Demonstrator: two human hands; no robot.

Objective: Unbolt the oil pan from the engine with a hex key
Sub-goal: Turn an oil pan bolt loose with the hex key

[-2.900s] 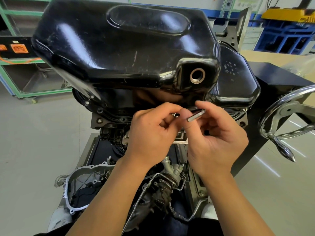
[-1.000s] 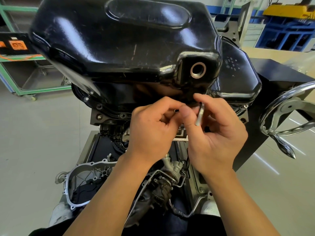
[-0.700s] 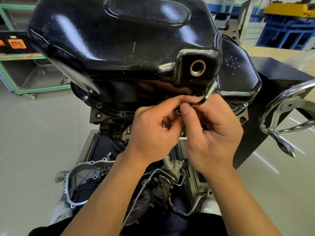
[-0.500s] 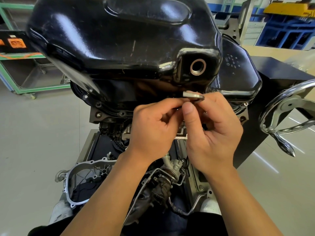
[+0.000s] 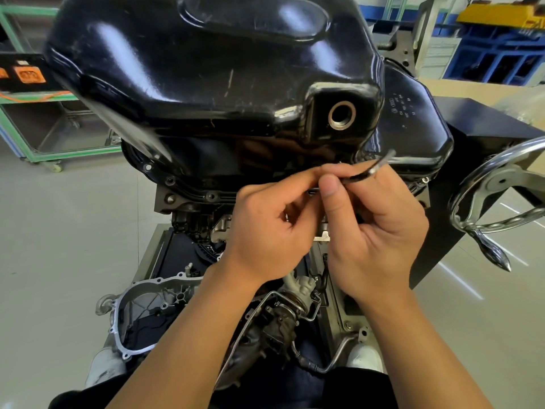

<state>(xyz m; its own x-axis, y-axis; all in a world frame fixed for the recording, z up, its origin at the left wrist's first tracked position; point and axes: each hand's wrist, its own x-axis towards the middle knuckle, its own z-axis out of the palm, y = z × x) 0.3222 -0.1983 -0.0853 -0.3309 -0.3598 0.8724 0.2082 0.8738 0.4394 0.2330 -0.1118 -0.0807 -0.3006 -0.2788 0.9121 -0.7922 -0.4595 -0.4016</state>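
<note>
A glossy black oil pan [image 5: 212, 78] with a round drain hole [image 5: 341, 115] sits on top of the upturned engine [image 5: 265, 320]. Bolt heads line its near flange [image 5: 211, 196]. Just below the drain hole, both hands meet at the flange. My right hand [image 5: 371, 231] pinches a slim metal hex key [image 5: 368, 171] between thumb and fingers; the blurred free end sticks up to the right. My left hand [image 5: 271, 228] pinches the key's other end with its fingertips. The bolt under the fingers is hidden.
A chrome handwheel [image 5: 495, 199] of the engine stand juts out at the right, close to my right hand. A green-framed cart [image 5: 44, 125] stands at the back left, blue racks [image 5: 495, 48] at the back right. An aluminium cover [image 5: 144, 314] lies low on the left.
The hex key's free end has kept swinging round between the frames: pointing right, then down, up-right, left, and now up-right again. Both hands stay at the same spot on the flange.
</note>
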